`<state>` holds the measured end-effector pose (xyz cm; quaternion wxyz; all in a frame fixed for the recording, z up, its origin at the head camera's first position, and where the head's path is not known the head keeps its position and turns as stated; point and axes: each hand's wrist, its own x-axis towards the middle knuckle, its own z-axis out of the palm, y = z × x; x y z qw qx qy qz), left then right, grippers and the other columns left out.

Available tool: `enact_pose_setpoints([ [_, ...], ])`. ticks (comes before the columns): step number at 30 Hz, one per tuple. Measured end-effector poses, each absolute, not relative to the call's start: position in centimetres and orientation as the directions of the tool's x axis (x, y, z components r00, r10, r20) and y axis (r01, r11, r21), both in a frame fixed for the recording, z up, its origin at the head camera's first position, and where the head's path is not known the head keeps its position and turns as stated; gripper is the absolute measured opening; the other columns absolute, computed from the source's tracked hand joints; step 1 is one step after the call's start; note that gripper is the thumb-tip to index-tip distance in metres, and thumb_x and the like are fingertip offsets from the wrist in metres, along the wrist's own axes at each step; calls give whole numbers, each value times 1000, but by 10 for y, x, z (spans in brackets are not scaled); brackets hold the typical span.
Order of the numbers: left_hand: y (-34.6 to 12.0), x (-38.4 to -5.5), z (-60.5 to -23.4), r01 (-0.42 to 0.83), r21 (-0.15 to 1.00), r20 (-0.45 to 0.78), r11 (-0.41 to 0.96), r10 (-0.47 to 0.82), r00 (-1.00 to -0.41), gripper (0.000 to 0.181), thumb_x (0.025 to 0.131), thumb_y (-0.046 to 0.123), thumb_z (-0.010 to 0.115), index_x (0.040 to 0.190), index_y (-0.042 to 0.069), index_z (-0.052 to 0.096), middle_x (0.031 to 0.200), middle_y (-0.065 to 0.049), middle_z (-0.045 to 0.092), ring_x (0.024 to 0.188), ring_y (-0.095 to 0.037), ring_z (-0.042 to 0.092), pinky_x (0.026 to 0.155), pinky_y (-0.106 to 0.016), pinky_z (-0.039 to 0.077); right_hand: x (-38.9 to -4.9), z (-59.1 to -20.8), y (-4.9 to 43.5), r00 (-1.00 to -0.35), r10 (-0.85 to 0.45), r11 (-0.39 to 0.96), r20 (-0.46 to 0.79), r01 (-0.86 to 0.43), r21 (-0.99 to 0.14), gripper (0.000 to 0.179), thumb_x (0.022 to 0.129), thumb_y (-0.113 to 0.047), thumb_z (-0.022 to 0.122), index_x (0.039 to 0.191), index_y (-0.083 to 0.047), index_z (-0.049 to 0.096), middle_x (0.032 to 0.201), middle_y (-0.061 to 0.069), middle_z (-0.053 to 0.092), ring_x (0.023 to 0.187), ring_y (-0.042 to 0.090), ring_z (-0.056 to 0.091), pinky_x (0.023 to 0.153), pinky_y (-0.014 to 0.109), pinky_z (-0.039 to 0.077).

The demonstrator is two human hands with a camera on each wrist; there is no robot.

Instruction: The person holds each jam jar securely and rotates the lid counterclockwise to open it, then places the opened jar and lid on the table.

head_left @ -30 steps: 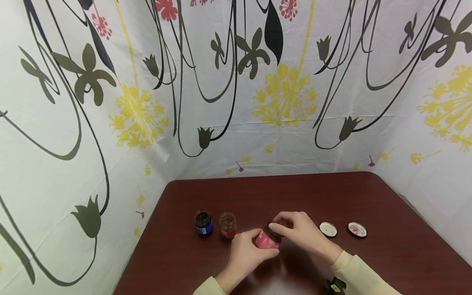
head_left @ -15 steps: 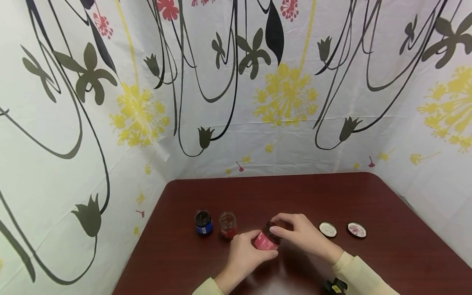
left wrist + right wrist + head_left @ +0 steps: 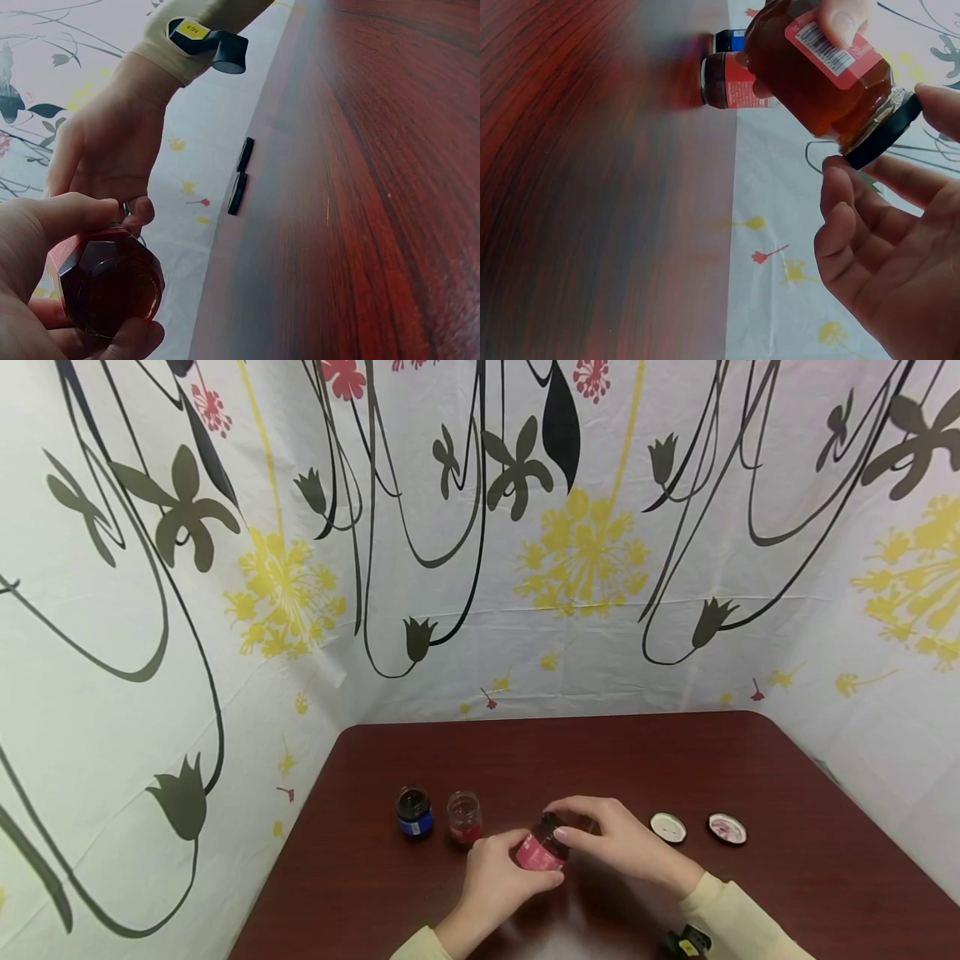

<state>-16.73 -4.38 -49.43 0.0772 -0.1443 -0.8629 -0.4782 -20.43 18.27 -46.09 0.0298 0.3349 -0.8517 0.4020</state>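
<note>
My left hand [image 3: 498,872] grips a glass jar [image 3: 540,852] with a pink-red label and amber-brown contents, tilted over the table. In the right wrist view the jar shows a barcode on its label, and a black lid [image 3: 885,131] sits at its mouth. Thumb and fingers of my right hand [image 3: 618,835] pinch this lid by its edge. The left wrist view shows the faceted base of the amber jar [image 3: 112,292], with the left fingers around its side.
Left of the hands stand an uncovered jar with a blue label [image 3: 414,814] and an uncovered clear jar with a red label [image 3: 464,818]. Two loose lids lie at the right, a plain pale one [image 3: 667,827] and a stained one [image 3: 727,828]. Patterned cloth [image 3: 585,668] hangs behind the table.
The right fingers have shifted around the lid, so more of the jar's dark top shows between them. The left hand keeps its grip, with the jar slightly lower left. Other jars and lids stay put.
</note>
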Motion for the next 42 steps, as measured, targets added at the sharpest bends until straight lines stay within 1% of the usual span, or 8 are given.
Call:
enact_pose_setpoints([
  [6, -45, -166, -495, 315, 799, 263, 512, 174, -949, 46, 63, 45, 93, 102, 25, 77, 79, 20, 67, 70, 1, 61, 60, -23, 49, -203, -461, 184, -705, -611, 386, 360, -662, -643, 33, 101, -27, 63, 134, -28, 62, 112, -10, 67, 90, 10, 63, 72, 30, 52],
  [12, -46, -166, -497, 314, 797, 264, 516, 171, -949, 46, 63, 45, 93, 101, 25, 77, 78, 20, 67, 70, -1, 62, 60, -24, 49, -203, -461, 185, -685, -643, 354, 342, -662, -661, 39, 101, -23, 62, 139, -27, 58, 104, -6, 64, 83, 11, 62, 71, 32, 52],
  [20, -48, -165, -501, 304, 803, 252, 514, 169, -953, 46, 63, 46, 93, 101, 26, 77, 77, 20, 66, 69, 0, 61, 60, -24, 49, -201, -464, 187, -672, -676, 353, 301, -654, -669, 45, 101, -20, 62, 144, -28, 54, 98, -6, 59, 82, 14, 60, 70, 30, 50],
  [27, -48, -164, -502, 293, 805, 240, 516, 169, -956, 46, 63, 46, 93, 101, 26, 77, 77, 20, 66, 68, -1, 60, 59, -24, 48, -203, -469, 188, -641, -693, 332, 330, -691, -643, 52, 98, -15, 66, 147, -26, 52, 103, -6, 61, 89, 11, 59, 73, 29, 49],
  [33, -49, -164, -502, 302, 809, 245, 503, 179, -953, 46, 64, 46, 92, 102, 26, 77, 78, 20, 67, 68, -1, 61, 59, -24, 49, -204, -467, 188, -627, -701, 305, 339, -694, -652, 50, 98, -14, 65, 146, -24, 52, 106, -3, 62, 91, 12, 60, 74, 30, 51],
  [37, -49, -164, -501, 312, 805, 257, 505, 178, -950, 45, 63, 47, 92, 101, 28, 76, 78, 21, 67, 68, 0, 61, 59, -24, 48, -204, -464, 187, -654, -679, 318, 332, -671, -670, 45, 101, -21, 63, 144, -26, 54, 110, -5, 66, 94, 14, 63, 75, 32, 54],
  [39, -48, -164, -500, 321, 798, 266, 510, 179, -947, 45, 63, 47, 92, 101, 29, 76, 77, 21, 66, 67, 0, 60, 58, -24, 48, -204, -463, 185, -706, -632, 371, 320, -638, -674, 40, 101, -29, 62, 141, -30, 57, 110, -9, 68, 94, 12, 66, 74, 32, 54],
  [42, -48, -164, -500, 337, 785, 280, 520, 187, -942, 42, 64, 46, 92, 99, 29, 76, 75, 21, 65, 65, 0, 59, 57, -24, 47, -204, -462, 182, -800, -525, 498, 289, -564, -658, 30, 101, -44, 59, 129, -36, 64, 110, -17, 69, 98, 6, 66, 78, 32, 54],
])
